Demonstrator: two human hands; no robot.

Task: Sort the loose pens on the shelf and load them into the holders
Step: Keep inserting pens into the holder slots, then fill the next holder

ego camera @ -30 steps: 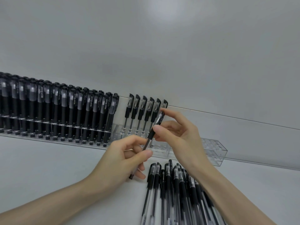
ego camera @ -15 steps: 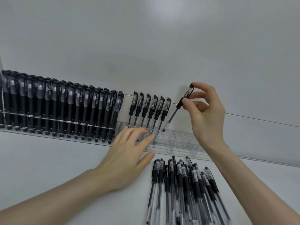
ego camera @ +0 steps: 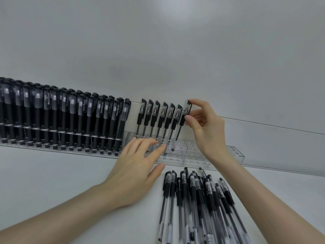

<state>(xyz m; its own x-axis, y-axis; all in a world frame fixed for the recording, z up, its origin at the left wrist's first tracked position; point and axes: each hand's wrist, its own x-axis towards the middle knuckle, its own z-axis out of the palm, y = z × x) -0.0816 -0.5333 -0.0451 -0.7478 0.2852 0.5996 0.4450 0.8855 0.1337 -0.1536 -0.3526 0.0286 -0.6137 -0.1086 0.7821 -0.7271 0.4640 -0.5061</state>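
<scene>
Right hand (ego camera: 206, 132) pinches a pen (ego camera: 182, 122) in the holder (ego camera: 193, 155); flat left hand (ego camera: 136, 167) apparently touches its front.

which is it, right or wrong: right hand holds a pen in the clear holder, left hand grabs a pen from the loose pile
Wrong on the left hand: the head view shows its straight fingers resting on the holder, holding nothing. The right hand holds a pen in the holder.
</scene>
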